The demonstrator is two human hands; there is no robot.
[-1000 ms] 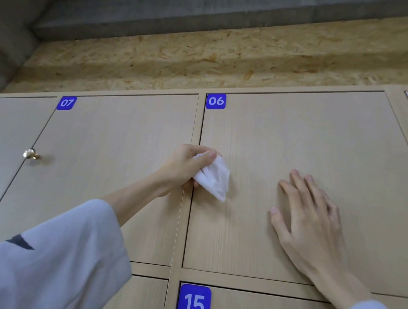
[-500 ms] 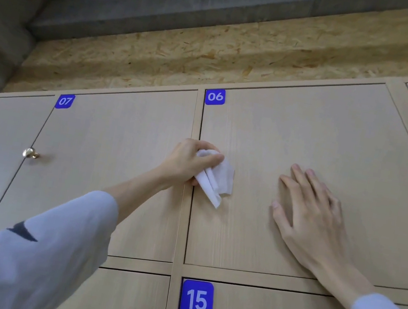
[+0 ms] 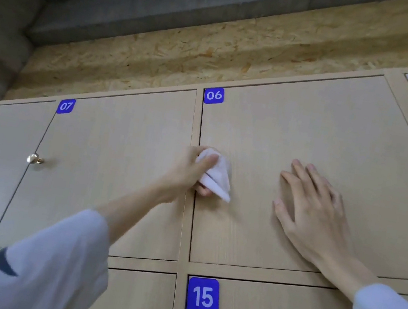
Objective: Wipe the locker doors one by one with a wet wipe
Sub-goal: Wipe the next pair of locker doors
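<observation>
Wipe: I press the crumpled white wet wipe (image 3: 216,176) against the left edge of the pale wood locker door marked 06 (image 3: 307,144).
Left hand (image 3: 189,170): fingers and thumb pinch the wipe so it cannot slip.
Right hand (image 3: 312,207): flat, fingers spread on the same door, probably steadying it.

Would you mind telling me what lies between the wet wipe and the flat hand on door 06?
In the head view, only bare wood of door 06 lies between the wet wipe in the left hand and the right hand.
</observation>
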